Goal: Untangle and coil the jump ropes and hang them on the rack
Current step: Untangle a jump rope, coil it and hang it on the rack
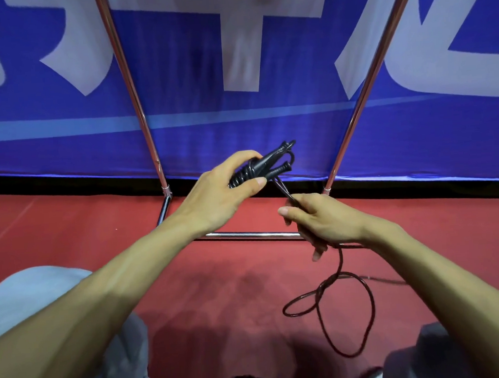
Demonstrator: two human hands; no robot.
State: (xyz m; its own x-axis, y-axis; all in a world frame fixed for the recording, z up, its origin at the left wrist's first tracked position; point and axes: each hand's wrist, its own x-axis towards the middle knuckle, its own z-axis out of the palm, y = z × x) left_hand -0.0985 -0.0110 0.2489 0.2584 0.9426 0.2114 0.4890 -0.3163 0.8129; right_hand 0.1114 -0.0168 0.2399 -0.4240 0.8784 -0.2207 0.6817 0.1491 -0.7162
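Left hand (225, 187): fingers curled round a black plastic-handled jump rope (258, 169), cord wound about both handles. Right hand (320, 219): pinches the rope's free cord, which trails in loops over red floor (69, 229). Chrome tubular rack (127, 79) behind, before blue banner (267, 123).

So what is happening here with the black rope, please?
A person is coiling a black jump rope in front of the metal rack. The left grip holds the two handles with several turns already wound around them. The right grip pinches the rope just below. A loose length lies looped on the red floor, so nothing is hung yet.
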